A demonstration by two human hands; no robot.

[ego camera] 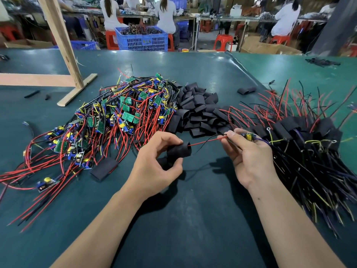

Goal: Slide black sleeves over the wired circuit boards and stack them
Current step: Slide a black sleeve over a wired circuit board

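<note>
My left hand [156, 159] grips a black sleeve [178, 151] with its open end turned to the right. My right hand [249, 151] pinches a small wired circuit board [248, 136] between thumb and fingers. The board's red wire [204, 141] and a thin black wire reach leftward into the sleeve's mouth. A big heap of bare boards with red wires [119, 117] lies to the left. Loose black sleeves [201, 113] are piled in the middle. Sleeved boards [309, 136] are stacked at the right, wires fanning out.
The work lies on a dark green table mat [183, 219]. A wooden frame [63, 55] stands at the back left. One flat sleeve [104, 168] lies near my left hand. A blue crate [143, 38], red stools and seated people are beyond the table.
</note>
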